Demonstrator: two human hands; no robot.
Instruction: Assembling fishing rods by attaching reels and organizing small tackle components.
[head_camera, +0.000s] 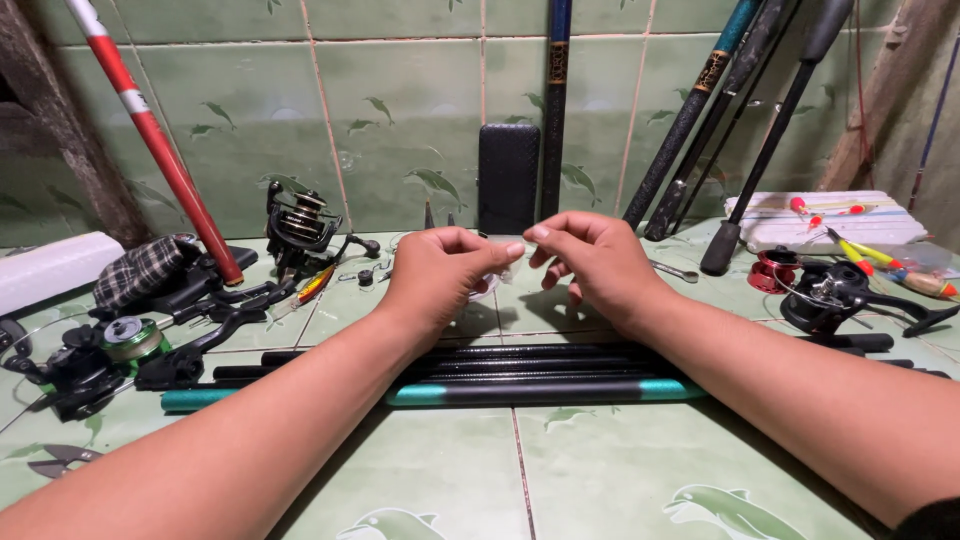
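Note:
My left hand (445, 268) and my right hand (592, 258) are raised side by side over a green tiled surface (600, 470), fingertips pinched toward each other. What is pinched between them is too thin to make out; it may be fine line. Something small and clear (487, 283) shows just under my left fingers. Below my forearms lie several black rod sections (520, 368), one with teal ends (540, 392).
A black spinning reel (300, 225) and a reel with green line (125, 340) sit at the left beside a red and white pole (160, 145). Another reel (835, 290), floats (870, 255) and a white foam block (830, 215) are at the right. Rods lean on the tiled wall.

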